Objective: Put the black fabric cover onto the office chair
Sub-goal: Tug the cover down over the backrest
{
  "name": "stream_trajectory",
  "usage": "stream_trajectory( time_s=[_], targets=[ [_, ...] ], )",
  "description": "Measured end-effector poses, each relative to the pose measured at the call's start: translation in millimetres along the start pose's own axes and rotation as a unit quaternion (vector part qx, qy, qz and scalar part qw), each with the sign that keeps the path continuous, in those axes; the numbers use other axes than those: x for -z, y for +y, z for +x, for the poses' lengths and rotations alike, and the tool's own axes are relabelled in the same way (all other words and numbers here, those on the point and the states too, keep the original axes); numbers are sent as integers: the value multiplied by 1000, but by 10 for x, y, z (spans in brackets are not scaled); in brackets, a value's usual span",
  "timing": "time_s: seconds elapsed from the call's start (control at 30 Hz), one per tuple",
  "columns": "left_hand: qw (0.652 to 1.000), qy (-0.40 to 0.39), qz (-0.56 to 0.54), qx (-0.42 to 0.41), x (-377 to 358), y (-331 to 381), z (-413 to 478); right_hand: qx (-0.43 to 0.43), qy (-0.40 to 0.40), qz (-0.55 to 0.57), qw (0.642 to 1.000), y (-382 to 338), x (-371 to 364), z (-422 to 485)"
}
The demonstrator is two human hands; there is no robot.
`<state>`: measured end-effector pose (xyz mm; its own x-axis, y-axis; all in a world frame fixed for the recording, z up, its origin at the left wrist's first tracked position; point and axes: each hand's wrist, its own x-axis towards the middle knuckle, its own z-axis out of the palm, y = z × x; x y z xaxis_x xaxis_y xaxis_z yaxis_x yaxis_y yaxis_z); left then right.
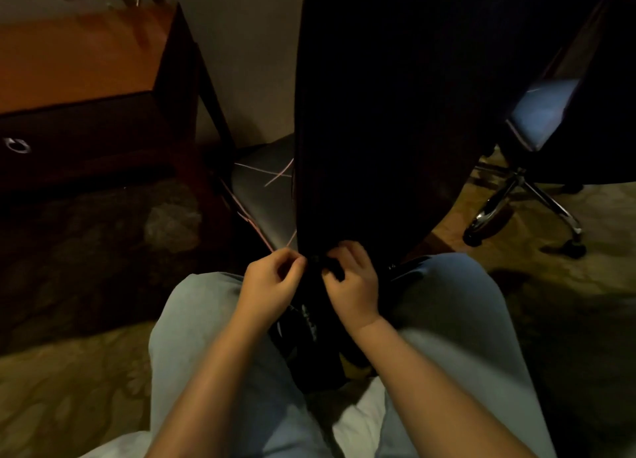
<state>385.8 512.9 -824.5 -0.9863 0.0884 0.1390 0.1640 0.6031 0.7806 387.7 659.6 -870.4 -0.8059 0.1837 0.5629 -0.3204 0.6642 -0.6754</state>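
1 black cover (378, 113) drapes 1 chair (265, 189) just ahead. 2 hands, left hand (272, 278) and right hand (351, 282), fingers curled, pinch its near bottom edge. 1 second chair (537, 113) far right, 1 desk (79, 61) far left.

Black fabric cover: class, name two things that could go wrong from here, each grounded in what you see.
1. The left hand and right hand pinch the black fabric cover at one small spot on its lower edge. A hard pull might tear it or slip free.
2. A wheeled chrome base shows at right. If it is this chair's, tugging could roll it away.
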Motion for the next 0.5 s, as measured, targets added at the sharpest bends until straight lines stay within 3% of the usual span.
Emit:
stream_trajectory(
  time_s=[0.13,0.2,0.27,0.37,0.5],
  targets=[
    [999,12,31,-10,11,-64,-3,-11,-134,-28,991,62,-136,-87],
    [1000,16,12,-10,37,-62,-10,-54,-245,-26,968,107,-169,-158],
    [1000,16,-10,-8,50,-37,-27,-78,-304,-36,949,192,-202,-245],
    [1000,27,-7,-5,48,-44,-45,-103,-287,-70,950,282,-205,-239],
    [999,17,-28,-1,54,-149,-45,-141,-145,-32,979,375,8,-11]
  ],
)
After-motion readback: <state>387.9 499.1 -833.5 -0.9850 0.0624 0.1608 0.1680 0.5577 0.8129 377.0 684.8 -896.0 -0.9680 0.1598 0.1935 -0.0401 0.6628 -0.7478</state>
